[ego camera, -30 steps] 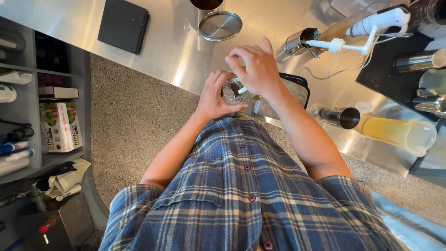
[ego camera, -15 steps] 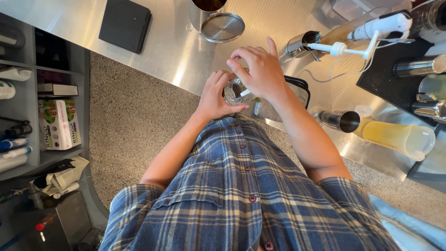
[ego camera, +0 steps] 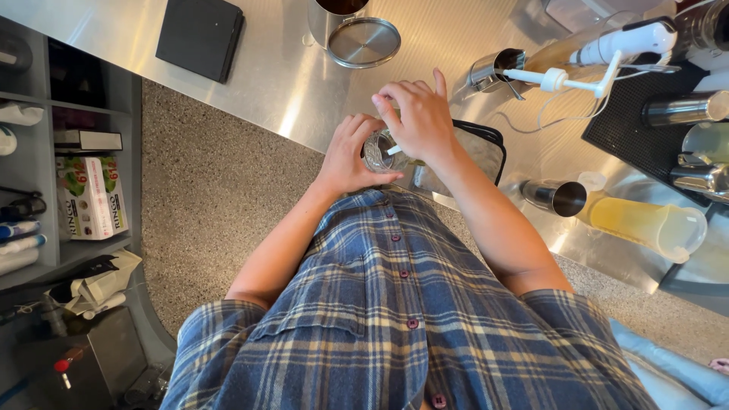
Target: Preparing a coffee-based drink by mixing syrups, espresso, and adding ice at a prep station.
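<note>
Your shirt (ego camera: 395, 319) is a blue plaid crossed with cream and tan lines and dotted with dark red buttons. The tabletop (ego camera: 281, 83) is brushed silver steel, the floor (ego camera: 213, 197) speckled grey-brown. A flat black square pad (ego camera: 200, 36) lies far left, and a pale yellow liquid fills the clear pitcher (ego camera: 645, 224).

The shiny metal desk (ego camera: 304, 83) runs across the top. At about 11 o'clock a flat black square pad (ego camera: 200, 36) lies on it. At 12 o'clock stands a metal pot (ego camera: 332, 15), with a round metal lid (ego camera: 364, 42) just beside it. At 2 o'clock is a small metal cup (ego camera: 493, 70). At 3 o'clock a black mat (ego camera: 645, 129) lies, and below it a metal cup (ego camera: 554, 197) lies beside a jug of yellow drink (ego camera: 645, 225).
</note>
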